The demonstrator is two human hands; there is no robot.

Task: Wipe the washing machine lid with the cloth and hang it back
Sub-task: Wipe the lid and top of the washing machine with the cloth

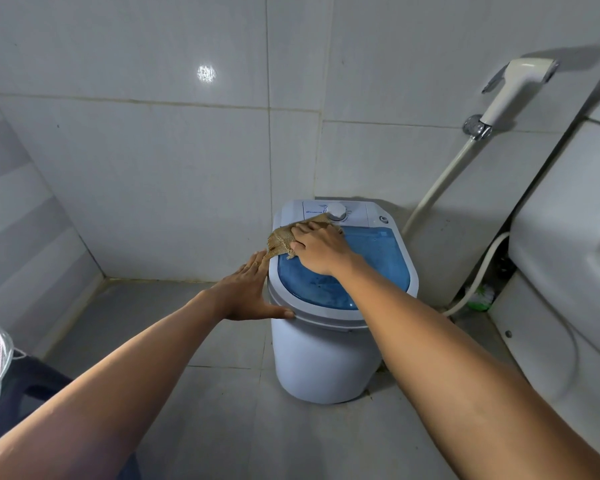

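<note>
Right hand (317,249): you press the cloth (280,244) flat on the lid (354,268), fingers straight (frame centre).
Left hand (248,292): released, braced against the washer (321,362).

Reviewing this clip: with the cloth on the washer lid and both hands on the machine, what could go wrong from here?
1. The cloth sits at the far left corner of the blue lid, partly over the rim; a wide stroke might drop it.
2. The right hand presses beside the white dial and could knock it.
3. Only the left hand braces the small washing machine, so a hard push may shift it toward the hose.
</note>
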